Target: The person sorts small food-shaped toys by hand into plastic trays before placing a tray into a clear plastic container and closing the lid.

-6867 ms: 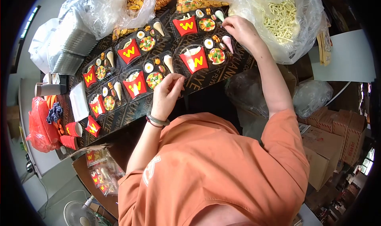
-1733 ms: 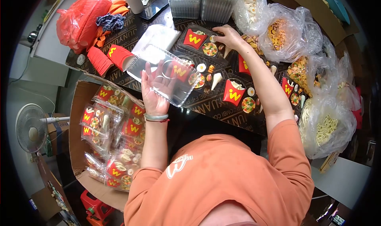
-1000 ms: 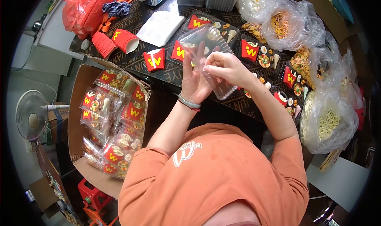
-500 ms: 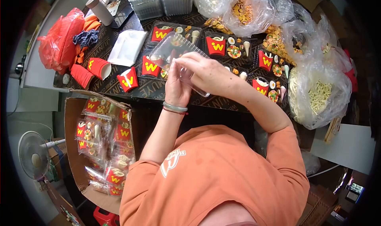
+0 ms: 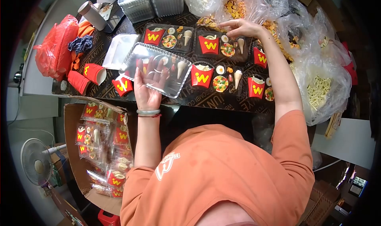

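My left hand [image 5: 148, 85] holds a clear plastic lid [image 5: 166, 89] tilted up, its fingers visible through the plastic. Beneath and behind the lid lies a toy-food set, partly hidden. Nothing shows in my right hand [image 5: 240, 28], whose fingers are apart; it hovers over the top edge of a black tray holding a red fries box [image 5: 209, 45], a toy pizza [image 5: 228, 49] and an ice-cream cone [image 5: 241, 45]. Similar sets stand around, among them a red fries box with a yellow W [image 5: 202, 75] just right of the lid.
Stacked clear plastic containers [image 5: 137, 3] stand at the back. Plastic bags of small toy pieces [image 5: 236, 5] and pale toy fries [image 5: 318, 91] line the right. Red empty fries boxes [image 5: 95, 73] lie left. A cardboard box [image 5: 71, 134] of packed sets stands below the table edge.
My right hand has left the clear lid and moved up and right over the trays. My left hand has shifted left with the lid, which is now turned flatter.
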Available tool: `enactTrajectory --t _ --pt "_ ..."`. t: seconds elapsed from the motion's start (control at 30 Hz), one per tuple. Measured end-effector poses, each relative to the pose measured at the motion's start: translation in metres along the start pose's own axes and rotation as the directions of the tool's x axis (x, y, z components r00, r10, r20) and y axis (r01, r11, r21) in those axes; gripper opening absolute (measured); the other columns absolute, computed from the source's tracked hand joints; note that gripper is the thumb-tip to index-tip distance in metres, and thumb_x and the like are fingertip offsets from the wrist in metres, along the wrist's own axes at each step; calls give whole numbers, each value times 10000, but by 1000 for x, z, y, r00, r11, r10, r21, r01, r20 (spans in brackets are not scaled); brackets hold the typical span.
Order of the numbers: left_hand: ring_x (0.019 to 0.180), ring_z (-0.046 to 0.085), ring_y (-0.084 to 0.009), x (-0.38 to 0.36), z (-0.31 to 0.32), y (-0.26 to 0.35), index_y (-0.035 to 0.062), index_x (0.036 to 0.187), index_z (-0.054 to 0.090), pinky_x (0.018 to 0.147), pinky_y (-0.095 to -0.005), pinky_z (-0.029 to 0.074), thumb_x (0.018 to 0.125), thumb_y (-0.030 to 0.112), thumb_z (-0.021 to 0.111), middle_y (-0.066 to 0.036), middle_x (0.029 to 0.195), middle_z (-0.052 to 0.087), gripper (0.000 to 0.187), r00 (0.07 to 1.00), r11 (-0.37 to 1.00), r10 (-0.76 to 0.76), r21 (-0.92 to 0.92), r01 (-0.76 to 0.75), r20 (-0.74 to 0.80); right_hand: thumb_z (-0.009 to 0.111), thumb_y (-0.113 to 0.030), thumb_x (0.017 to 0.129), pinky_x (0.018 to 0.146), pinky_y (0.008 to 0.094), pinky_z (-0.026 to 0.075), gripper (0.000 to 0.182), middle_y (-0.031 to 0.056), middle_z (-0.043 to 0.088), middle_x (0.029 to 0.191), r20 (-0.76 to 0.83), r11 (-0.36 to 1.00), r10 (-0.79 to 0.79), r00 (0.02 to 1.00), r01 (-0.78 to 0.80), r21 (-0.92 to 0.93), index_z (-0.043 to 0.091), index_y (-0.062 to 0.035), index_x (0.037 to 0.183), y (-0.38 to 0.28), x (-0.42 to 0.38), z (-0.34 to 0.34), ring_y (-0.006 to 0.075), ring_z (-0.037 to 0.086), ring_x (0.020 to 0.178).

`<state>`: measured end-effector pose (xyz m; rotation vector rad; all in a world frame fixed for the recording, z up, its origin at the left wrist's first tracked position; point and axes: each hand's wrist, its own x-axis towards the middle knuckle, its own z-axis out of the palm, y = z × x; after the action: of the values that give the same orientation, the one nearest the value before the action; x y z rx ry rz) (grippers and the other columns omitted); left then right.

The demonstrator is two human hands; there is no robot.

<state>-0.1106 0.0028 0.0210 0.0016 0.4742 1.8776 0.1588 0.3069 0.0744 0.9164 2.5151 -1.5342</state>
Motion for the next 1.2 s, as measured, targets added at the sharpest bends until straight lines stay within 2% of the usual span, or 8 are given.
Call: enactTrajectory --t 0.13,0.2,0.33,0.43,0.47,0.53,0.73,1.2 --pt "1274 469 -353 -4 13 -7 182 1316 486 1006 -540 457 1020 345 420 -124 1351 502 344 999 999 -48 2 48 -18 692 -197 840 849 324 493 546 55 646 941 -149 930 4 989 -58 -362 540 -165 1363 20 6 14 164 616 908" --pt "1270 471 -350 -6 18 -11 186 1319 488 1015 -536 450 1015 353 430 -123 1345 505 352 993 992 -116 -47 117 28 670 -239 867 875 366 491 457 82 638 1067 -278 782 -305 911 73 -619 577 -126 1300 28 3 28 231 616 997" --pt "1228 501 -321 -12 20 -22 207 1337 491 1019 -508 443 988 402 484 -109 1335 510 400 960 963 -256 -51 263 114 624 -226 883 869 384 507 264 81 628 1088 -462 707 -424 779 -35 -707 637 -107 1118 1 -17 69 264 618 1021" --pt "1285 448 -355 -13 22 -41 175 1355 481 1057 -564 375 973 424 499 -159 1379 471 457 951 956 -288 -31 293 110 628 -202 888 754 340 519 177 89 644 927 -572 879 -463 677 265 -398 660 -64 994 -60 -25 126 246 646 862" --pt "1206 516 -289 -13 23 -49 215 1337 488 1026 -484 421 973 450 503 -122 1325 511 434 935 945 -320 -21 327 151 644 -216 886 696 326 507 193 105 633 888 -489 888 -458 742 366 -277 654 -45 976 -89 -35 146 208 634 770" --pt "1210 511 -285 -12 31 -64 204 1348 476 1029 -466 421 953 493 519 -133 1355 489 491 922 915 -330 -172 365 203 687 -211 862 589 280 475 230 89 626 747 -272 956 -269 924 291 42 603 -9 932 -118 -45 177 134 607 658" --pt "1252 474 -301 -21 25 -69 192 1406 418 995 -453 448 885 637 521 -157 1427 408 693 869 894 -359 -141 424 341 677 -184 902 508 203 438 179 17 605 701 -19 808 -112 993 102 580 579 -34 902 -99 -38 187 67 556 564" --pt "1313 430 -308 -26 16 -88 205 1465 336 1060 -489 398 957 510 493 -136 1484 360 613 914 944 -325 24 329 241 585 -123 941 531 187 442 135 12 596 772 -229 777 -174 958 276 566 568 7 973 -95 -58 210 40 550 613"
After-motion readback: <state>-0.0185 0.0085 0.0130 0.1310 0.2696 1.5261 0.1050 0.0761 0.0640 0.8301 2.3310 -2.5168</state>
